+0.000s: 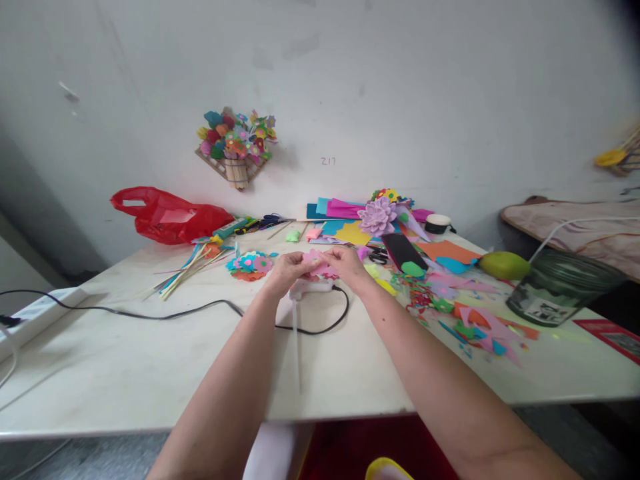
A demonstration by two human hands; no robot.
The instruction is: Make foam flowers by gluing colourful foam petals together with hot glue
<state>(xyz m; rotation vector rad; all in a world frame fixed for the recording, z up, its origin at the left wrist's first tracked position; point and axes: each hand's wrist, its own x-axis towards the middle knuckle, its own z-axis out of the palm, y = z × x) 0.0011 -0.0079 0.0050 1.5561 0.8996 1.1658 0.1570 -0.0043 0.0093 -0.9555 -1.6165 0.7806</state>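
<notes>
Craft piece (pixel 314 256), pink and scalloped, is just beyond the white glue gun (pixel 317 287); your left hand (pixel 289 271) and your right hand (pixel 347 263) both grasp it by the fingertips. Left of the glue gun, you have a stack of flower cutouts (pixel 251 265), with a red bag (pixel 175 221) farther left and beyond; right of the glue gun, coloured scraps (pixel 487 325) and a jar (pixel 545 293).

1. Number 217 (pixel 329 161) is handwritten on the wall (pixel 400 100), easy enough to read.
2. Jar (pixel 530 283) label (pixel 549 311) has dark markings, too blurry to make out.
3. Red sheet's (pixel 610 337) pale marks? Can't read those either.
</notes>
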